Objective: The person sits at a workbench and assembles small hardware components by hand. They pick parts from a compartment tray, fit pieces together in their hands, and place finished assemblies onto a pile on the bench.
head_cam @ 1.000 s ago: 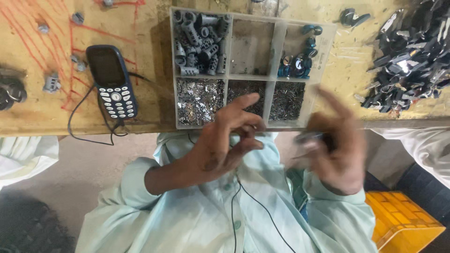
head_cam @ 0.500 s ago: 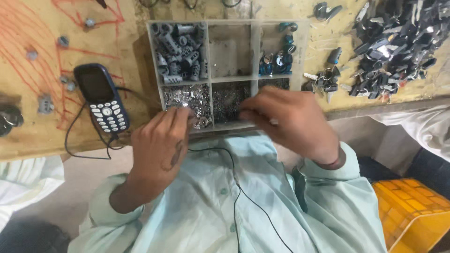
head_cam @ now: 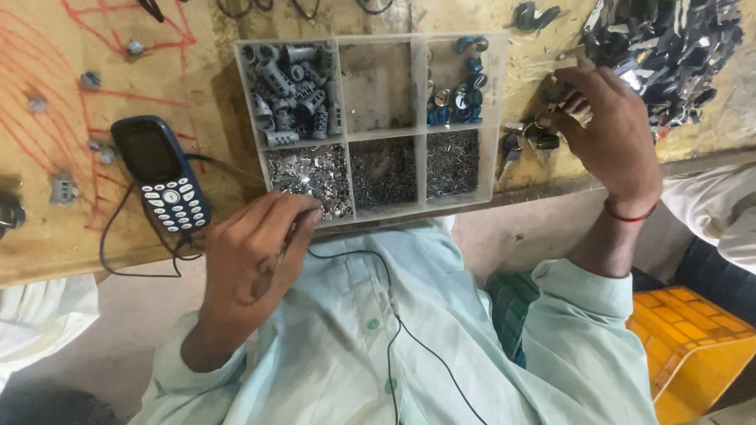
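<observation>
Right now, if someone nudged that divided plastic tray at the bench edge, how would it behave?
The tray would probably slide rather than tip: it is low, flat and wide. It likely feels heavy for its size, since five compartments hold metal bits. Its near edge sits at the bench edge, by the left hand, so a push that way could spill it.

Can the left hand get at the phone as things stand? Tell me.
Probably yes. The left hand rests at the table edge just right of the phone, with only the thin black cable lying between them and nothing covering the phone.
</observation>
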Demonstrator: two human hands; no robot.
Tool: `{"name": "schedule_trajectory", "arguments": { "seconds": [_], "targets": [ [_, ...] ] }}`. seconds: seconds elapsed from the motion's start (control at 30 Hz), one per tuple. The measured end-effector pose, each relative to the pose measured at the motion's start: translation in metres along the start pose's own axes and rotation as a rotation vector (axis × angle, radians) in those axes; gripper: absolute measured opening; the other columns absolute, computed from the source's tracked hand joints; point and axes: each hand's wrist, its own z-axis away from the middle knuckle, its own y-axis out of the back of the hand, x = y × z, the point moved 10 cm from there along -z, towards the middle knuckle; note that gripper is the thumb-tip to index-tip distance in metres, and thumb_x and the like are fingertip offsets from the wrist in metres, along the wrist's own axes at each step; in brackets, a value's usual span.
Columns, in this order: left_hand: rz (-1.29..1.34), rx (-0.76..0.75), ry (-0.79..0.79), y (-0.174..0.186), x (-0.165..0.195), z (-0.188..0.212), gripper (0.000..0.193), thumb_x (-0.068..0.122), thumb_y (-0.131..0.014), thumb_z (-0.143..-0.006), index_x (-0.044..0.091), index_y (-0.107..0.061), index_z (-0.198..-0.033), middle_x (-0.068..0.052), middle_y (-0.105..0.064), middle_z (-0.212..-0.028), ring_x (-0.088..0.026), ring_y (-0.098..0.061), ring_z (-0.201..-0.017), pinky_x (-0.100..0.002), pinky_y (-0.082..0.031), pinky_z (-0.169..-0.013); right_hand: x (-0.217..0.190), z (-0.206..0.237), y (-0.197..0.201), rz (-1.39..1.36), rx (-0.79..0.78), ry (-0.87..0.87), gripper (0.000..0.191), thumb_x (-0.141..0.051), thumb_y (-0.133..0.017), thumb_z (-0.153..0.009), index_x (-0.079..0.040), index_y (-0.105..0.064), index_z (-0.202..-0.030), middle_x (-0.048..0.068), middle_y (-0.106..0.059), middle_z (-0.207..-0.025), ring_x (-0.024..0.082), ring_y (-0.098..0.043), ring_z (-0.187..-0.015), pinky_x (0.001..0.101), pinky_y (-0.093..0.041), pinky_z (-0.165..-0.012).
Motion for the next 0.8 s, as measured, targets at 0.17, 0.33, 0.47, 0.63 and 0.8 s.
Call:
{"name": "schedule_trajectory", "arguments": {
  "seconds": [0.17,0.33,0.47,0.63,0.8],
  "targets": [
    [0.103,0.023,-0.016,0.001,0.001,0.004,0.014,0.001,-0.072,-0.092,0.002,-0.066,-0.104,-0.012,-0.070,-0.095,-0.030,-0.071,-0.081,-0.038,-0.054,-0.069,-0.017,-0.004,0.012,-0.037,0.032,0.040,0.050,-0.004,-0.083,-0.092,0.004,-0.060,-0.135,0.015,-0.066,-0.110,0.025,-0.069,-0.099,0.0364,-0.055,-0.085],
    [0.246,0.044,0.054,-0.003,-0.009,0.005,0.016,0.000,-0.075,-0.091,0.003,-0.066,-0.104,-0.009,-0.073,-0.095,-0.020,-0.075,-0.077,-0.031,-0.057,-0.066,-0.106,-0.020,0.047,0.003,0.127,0.066,0.045,0.001,-0.081,-0.092,0.007,-0.060,-0.131,0.016,-0.066,-0.111,0.024,-0.068,-0.095,0.0341,-0.057,-0.078],
    [0.216,0.010,-0.007,-0.008,-0.002,0.004,0.017,-0.001,-0.075,-0.090,0.002,-0.067,-0.105,-0.010,-0.072,-0.093,-0.022,-0.071,-0.076,-0.033,-0.054,-0.066,-0.215,-0.027,-0.028,-0.227,-0.214,0.470,0.015,-0.014,-0.078,-0.091,-0.007,-0.070,-0.102,0.009,-0.063,-0.089,0.027,-0.065,-0.083,0.0382,-0.052,-0.070],
    [0.105,0.105,0.094,-0.002,-0.012,0.010,0.015,0.001,-0.079,-0.089,0.002,-0.067,-0.098,-0.011,-0.070,-0.089,-0.022,-0.070,-0.072,-0.033,-0.052,-0.064,-0.224,-0.016,-0.091,0.166,-0.268,0.548,0.014,-0.014,-0.061,-0.085,-0.007,-0.060,-0.097,0.008,-0.054,-0.098,0.023,-0.059,-0.095,0.0370,-0.048,-0.076],
    [0.113,0.140,0.057,0.003,-0.014,0.012,0.016,0.001,-0.081,-0.086,0.001,-0.068,-0.096,-0.010,-0.070,-0.089,-0.021,-0.071,-0.075,-0.033,-0.054,-0.067,-0.222,-0.013,-0.083,0.104,-0.246,0.496,0.018,-0.014,-0.063,-0.088,-0.005,-0.061,-0.103,0.008,-0.055,-0.098,0.024,-0.060,-0.094,0.0378,-0.049,-0.077]
  ]
}}
